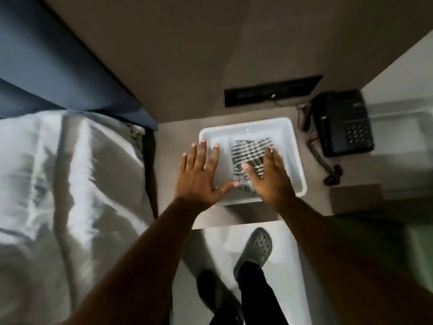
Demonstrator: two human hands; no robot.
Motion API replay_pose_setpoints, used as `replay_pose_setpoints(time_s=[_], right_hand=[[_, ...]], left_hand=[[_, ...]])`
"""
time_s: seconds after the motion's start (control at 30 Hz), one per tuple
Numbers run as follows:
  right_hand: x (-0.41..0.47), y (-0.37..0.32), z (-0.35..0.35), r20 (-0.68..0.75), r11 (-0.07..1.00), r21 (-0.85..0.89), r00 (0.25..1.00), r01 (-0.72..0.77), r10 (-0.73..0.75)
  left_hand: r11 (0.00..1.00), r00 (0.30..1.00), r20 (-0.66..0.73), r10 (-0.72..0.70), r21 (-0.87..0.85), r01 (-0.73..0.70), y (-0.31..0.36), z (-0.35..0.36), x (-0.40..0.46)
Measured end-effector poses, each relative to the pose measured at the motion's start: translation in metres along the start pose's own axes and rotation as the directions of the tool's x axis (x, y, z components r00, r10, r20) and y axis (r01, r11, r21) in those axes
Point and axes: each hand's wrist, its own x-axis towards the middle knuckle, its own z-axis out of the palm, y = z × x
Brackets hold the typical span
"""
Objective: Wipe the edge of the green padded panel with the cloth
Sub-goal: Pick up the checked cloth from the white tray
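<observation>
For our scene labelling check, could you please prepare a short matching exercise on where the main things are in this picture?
Things:
1. striped cloth
2. telephone
3. white tray
4. bedding

Places:
A. right of the tray
B. on the bedside surface, under both hands
C. inside the tray
D. far left of the view

Pairs: 1-C, 2-A, 3-B, 4-D

A hotel bedroom or similar guest room is being shown. A bed with rumpled white bedding is being seen along a dark padded headboard. Beside it, a bedside table is being occupied by a black corded telephone and a white tray.
</observation>
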Motion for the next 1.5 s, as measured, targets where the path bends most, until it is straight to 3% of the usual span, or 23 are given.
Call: replay_pose_setpoints(time_s=[0.13, 0.3, 0.63, 0.77, 0.87, 0.93, 1.0, 1.2, 1.37, 1.43, 1.5], right_hand=[[0.060, 0.027, 0.054, -0.049, 0.973, -0.199, 0.991, 0.115, -0.127], [0.091, 0.057, 0.081, -0.009, 0.887, -0.420, 0.976, 0.193, -0.216], [0.092, 0.064, 0.090, -0.044, 0.872, -0.442, 0.966, 0.212, -0.257], [0.097, 0.056, 0.078, -0.085, 0.949, -0.231, 0.967, 0.216, -0.241], [0.090, 0.056, 0.060, -0.189, 0.962, 0.182, 0.968, 0.202, -0.167], [0.071, 0.053, 0.041, -0.244, 0.814, 0.559, 0.969, 0.159, -0.021], [0.046, 0.050, 0.022, -0.307, 0.658, 0.733, 0.947, 0.175, 0.090], [-0.049, 0.044, -0.045, -0.453, 0.403, 0.865, 0.811, 0.299, 0.371], [-0.156, 0.055, -0.113, -0.559, 0.257, 0.822, 0.634, 0.508, 0.535], [-0.209, 0.074, -0.133, -0.616, 0.306, 0.765, 0.509, 0.566, 0.601], [-0.269, 0.104, -0.134, -0.651, 0.475, 0.750, 0.383, 0.461, 0.656]], left_hand=[[0.999, 0.999, 0.021, -0.035, 0.032, 0.034, -0.010, 0.075, 0.020], [0.989, 0.998, -0.055, 0.037, 0.143, -0.028, -0.009, 0.122, 0.023], [0.980, 0.994, -0.091, 0.058, 0.196, -0.039, -0.012, 0.130, 0.024], [0.980, 0.993, -0.100, 0.067, 0.193, -0.046, -0.013, 0.131, 0.023], [0.982, 0.988, -0.123, 0.093, 0.178, -0.070, -0.012, 0.131, 0.021], [0.979, 0.993, -0.086, 0.085, 0.193, -0.068, -0.010, 0.128, 0.023], [0.981, 0.998, -0.032, 0.055, 0.190, -0.048, -0.009, 0.124, 0.024], [0.983, 0.993, 0.051, 0.106, 0.144, -0.113, 0.018, 0.092, 0.013], [0.928, 0.929, 0.067, 0.364, 0.056, -0.368, 0.097, 0.065, -0.014], [0.878, 0.878, 0.003, 0.478, -0.020, -0.478, 0.141, 0.063, -0.038], [0.812, 0.814, -0.089, 0.575, -0.067, -0.580, 0.185, 0.071, -0.070]])
